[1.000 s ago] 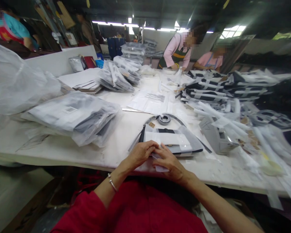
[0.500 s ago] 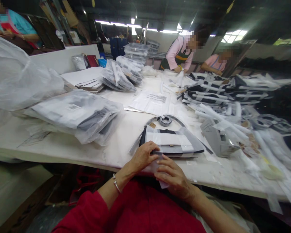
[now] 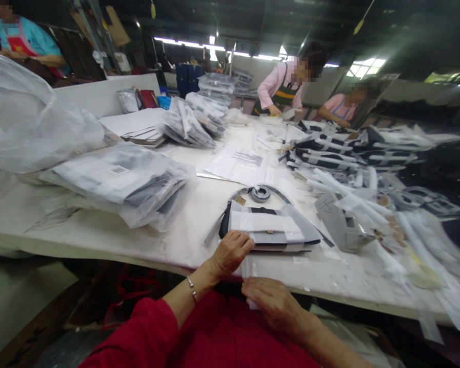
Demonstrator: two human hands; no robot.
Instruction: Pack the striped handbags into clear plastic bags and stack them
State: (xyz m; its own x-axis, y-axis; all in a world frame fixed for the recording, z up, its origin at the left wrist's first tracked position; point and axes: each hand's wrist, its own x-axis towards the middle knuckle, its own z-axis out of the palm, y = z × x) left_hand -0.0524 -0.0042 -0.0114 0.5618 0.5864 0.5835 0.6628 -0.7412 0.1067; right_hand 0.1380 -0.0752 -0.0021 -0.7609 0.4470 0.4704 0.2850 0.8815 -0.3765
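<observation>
A dark handbag wrapped in white and translucent sheeting (image 3: 270, 222) lies on the table in front of me, with a coiled strap (image 3: 260, 193) behind it. At the bag's near left corner, my left hand (image 3: 232, 251) is closed, its fingers pinching a translucent strip (image 3: 252, 267). The strip runs down over the table edge to my right hand (image 3: 273, 301), which is closed around its lower end. Both hands partly cover the strip, so its exact kind cannot be made out. A brown paper tag (image 3: 241, 201) shows by the bag's handle.
Plastic-bagged goods (image 3: 118, 176) are stacked at left beside a large clear bag (image 3: 34, 112). To the right stand a grey box (image 3: 339, 225), loose white strips (image 3: 391, 255) and piled wrapped bags (image 3: 329, 145). Two people work across the table, another at far left.
My right hand has moved down and towards me, away from the left, and more of the strip shows between them. My left hand has dropped slightly. The handbag stays put.
</observation>
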